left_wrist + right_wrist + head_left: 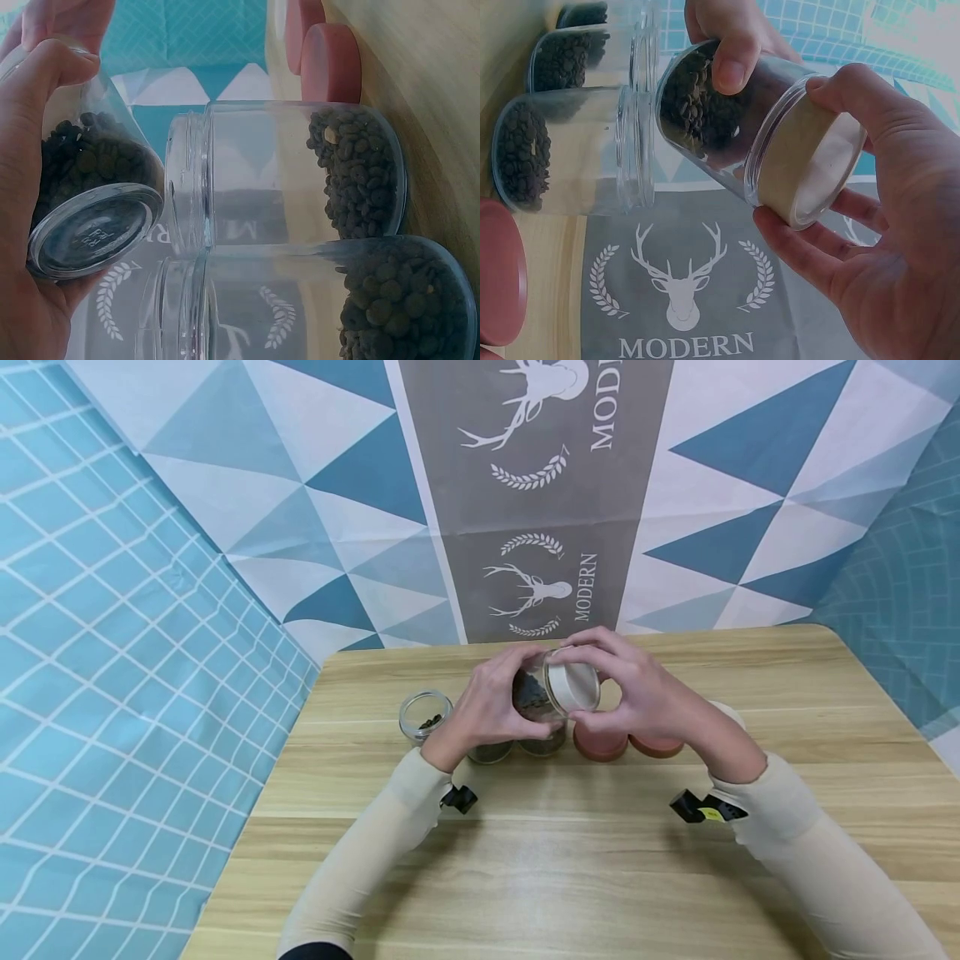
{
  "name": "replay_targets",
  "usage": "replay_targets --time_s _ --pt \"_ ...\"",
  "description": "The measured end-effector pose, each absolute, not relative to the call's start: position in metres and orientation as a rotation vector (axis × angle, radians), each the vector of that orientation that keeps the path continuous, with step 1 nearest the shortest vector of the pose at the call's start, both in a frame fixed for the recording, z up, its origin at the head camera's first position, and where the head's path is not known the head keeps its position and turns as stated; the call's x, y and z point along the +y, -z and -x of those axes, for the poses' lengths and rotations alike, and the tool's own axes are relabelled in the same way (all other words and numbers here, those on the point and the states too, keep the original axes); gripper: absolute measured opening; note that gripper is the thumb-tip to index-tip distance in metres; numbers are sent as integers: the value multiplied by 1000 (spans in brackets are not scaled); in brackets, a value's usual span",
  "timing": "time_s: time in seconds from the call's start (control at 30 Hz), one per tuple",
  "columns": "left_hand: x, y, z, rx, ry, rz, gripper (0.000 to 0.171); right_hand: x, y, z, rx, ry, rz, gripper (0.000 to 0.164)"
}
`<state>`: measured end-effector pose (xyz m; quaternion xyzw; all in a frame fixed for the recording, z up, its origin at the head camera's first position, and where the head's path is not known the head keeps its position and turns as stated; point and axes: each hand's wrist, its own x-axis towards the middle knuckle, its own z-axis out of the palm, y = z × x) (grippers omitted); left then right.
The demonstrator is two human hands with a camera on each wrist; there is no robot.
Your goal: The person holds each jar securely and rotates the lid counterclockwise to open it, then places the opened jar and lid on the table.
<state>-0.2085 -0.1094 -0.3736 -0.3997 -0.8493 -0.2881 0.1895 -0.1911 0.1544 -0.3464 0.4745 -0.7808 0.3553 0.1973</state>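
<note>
My left hand (491,697) grips the body of a clear jar (697,105) partly filled with dark brown pellets. The jar is tilted in the air, its mouth end toward my right hand (630,681). With thumb and fingers, my right hand holds the cream lid (802,157) at that mouth. In the left wrist view the jar's round base (97,229) shows below the left thumb. Just under the hands, clear lidless jars (262,176) with similar dark pellets stand on the table.
The jars stand in a row, with an open jar (426,714) at its left end. Two pinkish-red lids (600,742) lie to the right. A whitish round thing (729,713) is partly hidden behind the right wrist. A patterned cloth wall (540,518) rises behind the wooden table (555,860).
</note>
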Motion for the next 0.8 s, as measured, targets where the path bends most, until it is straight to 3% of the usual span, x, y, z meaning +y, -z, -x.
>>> replay_targets --time_s 0.33,0.63,0.8 --pt "-110 371 209 -2379 801 1118 102 162 346 189 -2329 -1238 -1217 94" --pt "-110 372 209 -2397 802 1115 101 163 340 184 -2485 -1448 -869 83" --pt "-109 371 209 -2403 794 1115 101 159 340 182 -2503 -1437 -854 79"
